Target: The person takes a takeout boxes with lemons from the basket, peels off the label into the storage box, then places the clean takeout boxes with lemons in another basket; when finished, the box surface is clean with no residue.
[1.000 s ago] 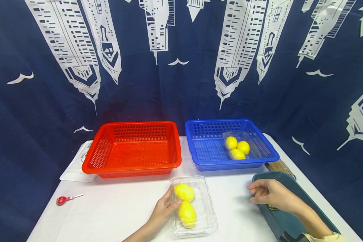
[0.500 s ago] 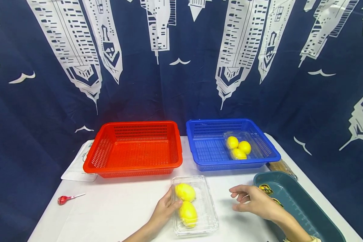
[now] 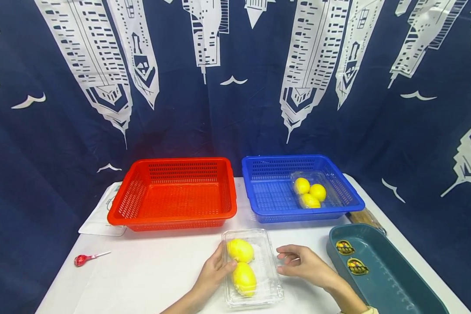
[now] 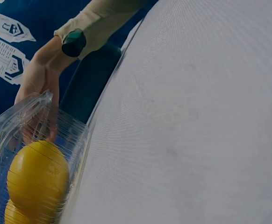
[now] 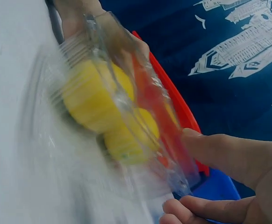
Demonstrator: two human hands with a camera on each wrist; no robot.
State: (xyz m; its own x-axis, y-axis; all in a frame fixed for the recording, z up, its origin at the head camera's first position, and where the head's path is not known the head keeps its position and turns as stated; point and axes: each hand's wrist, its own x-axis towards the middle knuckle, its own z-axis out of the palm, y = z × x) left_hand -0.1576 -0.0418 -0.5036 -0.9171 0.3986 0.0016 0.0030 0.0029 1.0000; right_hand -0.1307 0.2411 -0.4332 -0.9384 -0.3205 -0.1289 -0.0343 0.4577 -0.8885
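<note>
A clear plastic clamshell box [image 3: 267,272] with two lemons [image 3: 244,280] inside lies on the white table in the head view. My left hand [image 3: 213,275] grips its left side, with the thumb over the lid. My right hand [image 3: 308,267] is just off the box's right edge, fingers loosely bent and holding nothing. In the right wrist view, the right thumb [image 5: 225,151] and fingers are close to the box's rim; contact is hard to tell there. The left wrist view has a lemon [image 4: 38,175] showing through the ribbed plastic.
Behind stand a red basket [image 3: 172,221] and a blue basket [image 3: 298,216], the latter holding a clear box of lemons [image 3: 310,200]. A dark green tray [image 3: 404,279] with round stickers [image 3: 357,266] sits at right. A lollipop [image 3: 87,259] lies at left.
My right hand has moved left from over the green tray to beside the box, uncovering the tray's stickers. The left hand and the box have stayed in place.
</note>
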